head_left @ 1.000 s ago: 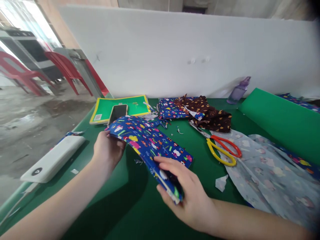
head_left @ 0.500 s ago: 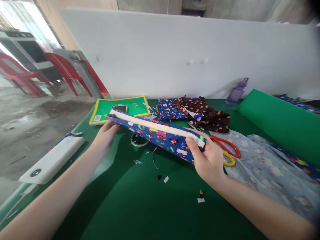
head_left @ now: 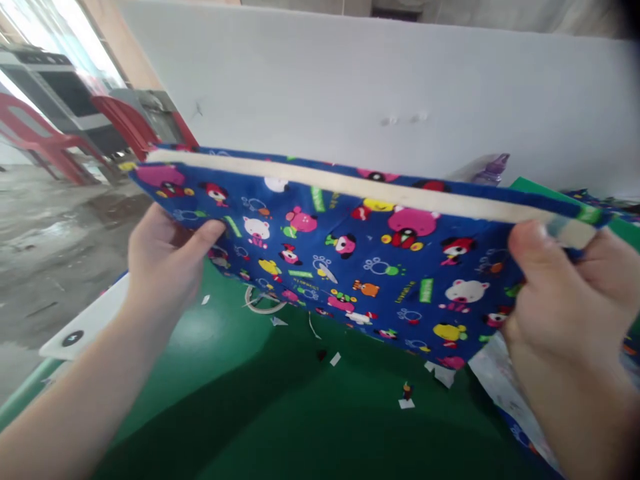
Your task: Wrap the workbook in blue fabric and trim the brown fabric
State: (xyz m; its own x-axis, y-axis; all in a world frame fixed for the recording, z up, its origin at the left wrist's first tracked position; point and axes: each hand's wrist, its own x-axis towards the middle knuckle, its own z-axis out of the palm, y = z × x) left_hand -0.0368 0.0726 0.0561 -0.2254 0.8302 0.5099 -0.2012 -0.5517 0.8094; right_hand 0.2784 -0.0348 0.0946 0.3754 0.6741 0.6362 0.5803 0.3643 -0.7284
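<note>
Both hands hold up a flat slab [head_left: 320, 267] covered in blue fabric printed with cartoon animals. It is book-like, with a cream edge showing between two fabric-covered faces; whether that edge is pages or padding I cannot tell. My left hand [head_left: 170, 260] pinches its lower left side, thumb on the printed face. At the right end my right hand [head_left: 570, 307] grips the upper corner, thumb at the cream edge and fingers behind. The slab is tilted above the green table [head_left: 280, 433] and hides most of what lies behind it.
A white power bank [head_left: 97, 320] lies at the table's left edge. Small scraps [head_left: 335, 359] and a pale ring [head_left: 260, 305] lie below the slab. A white panel [head_left: 300, 80] stands behind, near a purple bottle [head_left: 493, 168]. Red chairs [head_left: 47, 137] stand at left.
The slab has come up and much closer to me, its printed face turned more towards the camera. Both hands moved with it, keeping hold; the scissors and green book are now hidden.
</note>
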